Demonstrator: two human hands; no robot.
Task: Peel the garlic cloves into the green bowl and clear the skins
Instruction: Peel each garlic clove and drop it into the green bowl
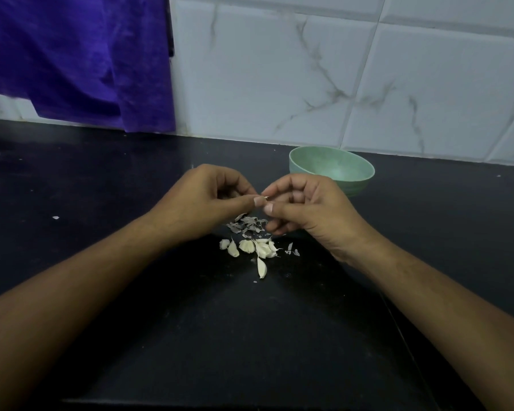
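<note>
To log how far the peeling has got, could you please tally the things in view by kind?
Green bowl: 1
Garlic cloves lying on the counter: about 6, some overlap
Garlic piece pinched by left hand and right hand: 1
Heap of skin scraps: 1
Purple cloth: 1
Total: about 10

Garlic cloves (251,247) and skins (247,224) clutter the counter (101,188) beneath both hands (263,201).

Dim, bluish cast; soft focus, wide-angle bend at edges.
</note>
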